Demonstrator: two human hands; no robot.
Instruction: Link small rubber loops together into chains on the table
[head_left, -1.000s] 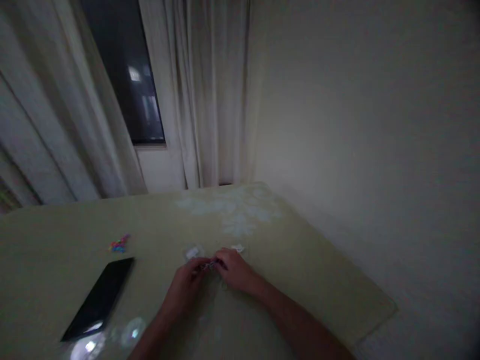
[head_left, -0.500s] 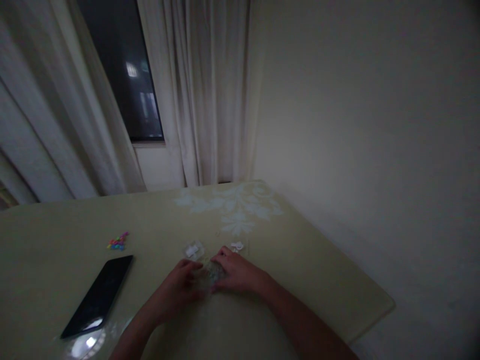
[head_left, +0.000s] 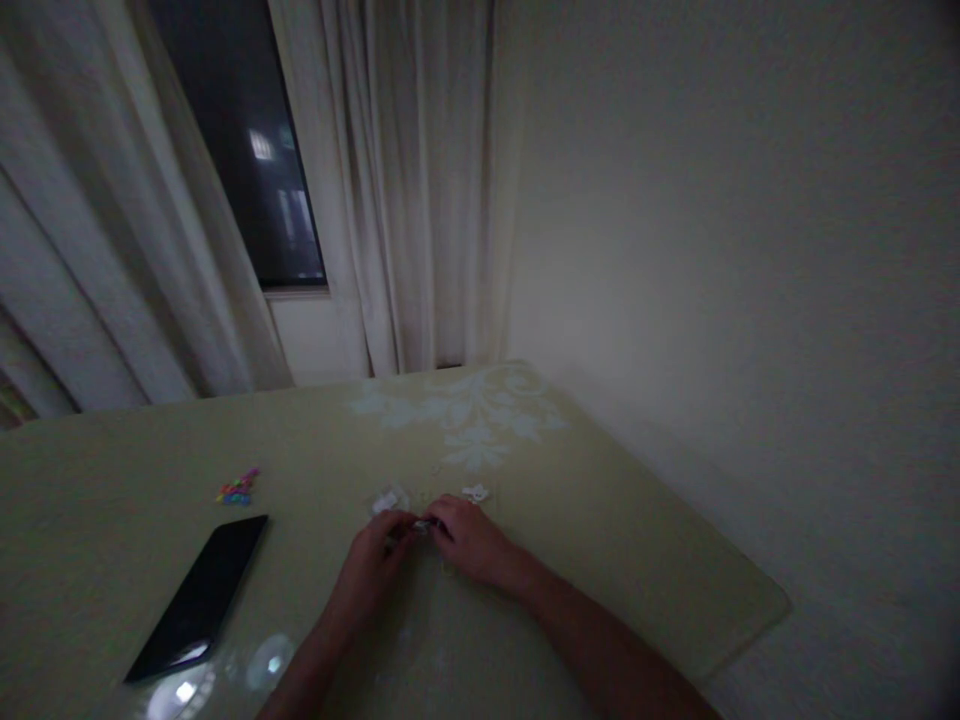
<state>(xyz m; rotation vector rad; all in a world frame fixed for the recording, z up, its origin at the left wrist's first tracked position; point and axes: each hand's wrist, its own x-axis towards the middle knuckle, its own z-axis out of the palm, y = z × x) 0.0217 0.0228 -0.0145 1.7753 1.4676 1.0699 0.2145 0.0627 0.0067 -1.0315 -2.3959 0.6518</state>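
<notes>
In the head view, a small, pale, shiny thing (head_left: 421, 527), possibly clear plastic, sits between my two hands just over the table (head_left: 615, 560). My left hand (head_left: 381, 545) pinches it from the left with closed fingers. From the other side, my right hand (head_left: 469, 535) grips it between thumb and fingers. Its exact kind is too small and dark to make out. Just behind my left fingers lies a clear packet (head_left: 388, 498) with something white in it. Beyond my right knuckles rest small white pieces (head_left: 475, 493).
A black tablet or large phone (head_left: 199, 598) lies at the left. Behind it is a little heap of bright, multicoloured pieces (head_left: 238, 487). The wall (head_left: 712, 300) runs along the table's right side, and curtains (head_left: 420, 200) hang at the back.
My hands have drawn closer together. The wider, clear, crinkled thing between them has become a small bit pinched at the fingertips. My left hand has turned inward.
</notes>
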